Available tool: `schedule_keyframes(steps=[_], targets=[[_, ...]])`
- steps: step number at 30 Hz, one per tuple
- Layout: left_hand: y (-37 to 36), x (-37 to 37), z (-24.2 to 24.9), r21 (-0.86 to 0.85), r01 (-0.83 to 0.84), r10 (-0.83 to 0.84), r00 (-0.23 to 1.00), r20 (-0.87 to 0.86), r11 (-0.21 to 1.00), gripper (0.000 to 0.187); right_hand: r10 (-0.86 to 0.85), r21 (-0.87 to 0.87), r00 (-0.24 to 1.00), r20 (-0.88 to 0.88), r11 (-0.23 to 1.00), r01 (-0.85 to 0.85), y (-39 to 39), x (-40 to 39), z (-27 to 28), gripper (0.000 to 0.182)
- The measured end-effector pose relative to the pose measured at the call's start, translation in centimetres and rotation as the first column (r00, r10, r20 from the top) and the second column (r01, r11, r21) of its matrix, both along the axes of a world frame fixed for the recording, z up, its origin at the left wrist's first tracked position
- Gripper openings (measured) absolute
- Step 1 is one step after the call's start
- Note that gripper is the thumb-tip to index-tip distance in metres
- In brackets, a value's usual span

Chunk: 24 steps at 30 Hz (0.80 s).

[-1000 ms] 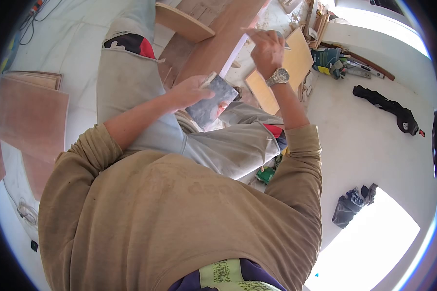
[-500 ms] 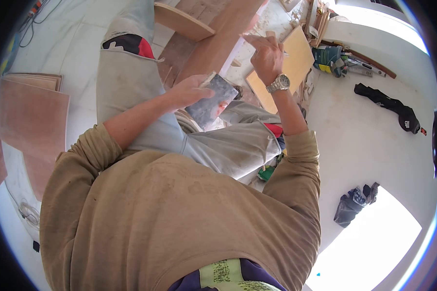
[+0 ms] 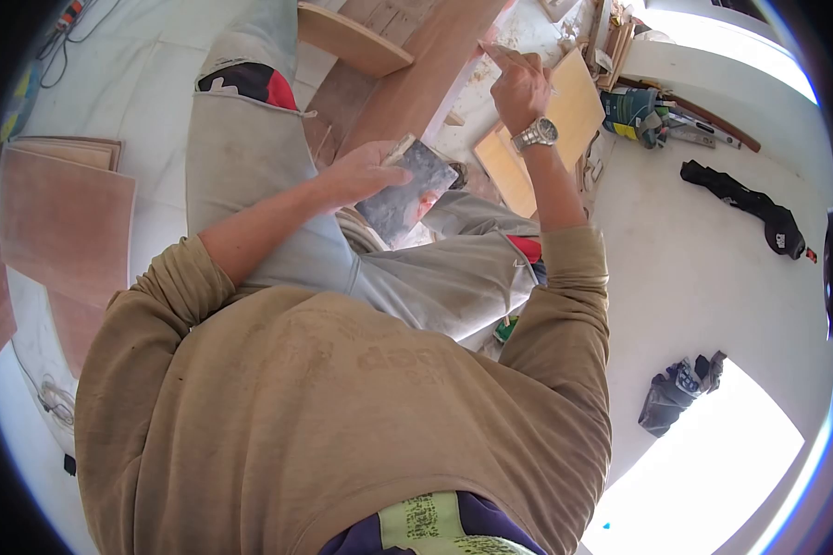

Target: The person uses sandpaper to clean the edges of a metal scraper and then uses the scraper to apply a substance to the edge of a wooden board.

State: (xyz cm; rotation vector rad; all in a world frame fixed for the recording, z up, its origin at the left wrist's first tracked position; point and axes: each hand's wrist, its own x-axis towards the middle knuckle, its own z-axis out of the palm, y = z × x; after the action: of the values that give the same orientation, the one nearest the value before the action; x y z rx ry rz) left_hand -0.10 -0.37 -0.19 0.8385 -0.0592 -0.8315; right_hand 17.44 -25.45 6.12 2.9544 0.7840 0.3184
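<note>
My left hand (image 3: pixel 366 174) is closed on the near corner of a grey rectangular plate (image 3: pixel 409 191), thumb on top. The plate is tilted, with pale smears and a reddish patch on its face. My right hand (image 3: pixel 520 88), with a metal watch (image 3: pixel 535 135) at the wrist, reaches to the edge of a long reddish-brown wooden board (image 3: pixel 416 79). Its index finger points to that edge and its other fingers are curled. A small pale bit shows beside them, too hidden to name. A lighter wooden piece (image 3: pixel 356 39) stands across the long board.
Light wooden panels (image 3: pixel 574 102) lie right of the board among scraps. A green tub (image 3: pixel 627 116) and several long tools lie farther right. Brown sheets (image 3: pixel 65 213) are stacked at left. Dark cloths (image 3: pixel 745 203) lie on the pale floor; cables (image 3: pixel 60 42) are at upper left.
My right hand has moved up and slightly right, farther along the board's edge. My left hand and the grey plate have barely moved.
</note>
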Motion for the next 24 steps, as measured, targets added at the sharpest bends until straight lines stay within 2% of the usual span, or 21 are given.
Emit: schedule_keyframes(steps=[2,6,9,13,17,20,24], targets=[[0.0,0.0,0.0,0.017,-0.008,0.008,1.000,-0.007,1.000,0.034,0.055,0.035,0.998,-0.009,0.998,-0.055,0.2,-1.5,0.3,0.059],[0.0,0.1,0.0,0.090,0.001,0.001,1.000,-0.016,0.996,0.033,0.021,0.012,0.994,-0.111,1.000,-0.020,1.0,-3.4,1.6,0.056],[-0.2,0.0,0.0,0.071,0.000,0.001,1.000,-0.027,0.997,0.034,-0.003,0.085,1.000,0.005,0.996,0.002,-0.2,-0.9,0.8,0.055],[0.0,0.1,0.0,0.017,0.014,-0.014,0.999,-0.039,1.000,0.035,-0.109,0.071,0.992,0.056,0.992,0.105,-0.9,2.9,0.4,0.053],[0.0,0.1,0.2,0.055,-0.003,0.003,1.000,-0.008,0.998,0.036,-0.141,-0.005,0.990,0.013,0.990,0.141,-1.9,4.6,-1.3,0.054],[-0.1,0.0,-0.2,0.088,-0.008,0.008,1.000,0.000,0.996,0.037,-0.108,0.076,0.994,-0.033,0.991,0.110,-1.6,3.3,-0.8,0.055],[0.0,0.1,0.3,0.096,-0.002,0.006,0.999,-0.038,0.995,0.037,-0.038,0.082,0.999,-0.021,0.996,0.039,-0.7,0.3,-0.3,0.062]])
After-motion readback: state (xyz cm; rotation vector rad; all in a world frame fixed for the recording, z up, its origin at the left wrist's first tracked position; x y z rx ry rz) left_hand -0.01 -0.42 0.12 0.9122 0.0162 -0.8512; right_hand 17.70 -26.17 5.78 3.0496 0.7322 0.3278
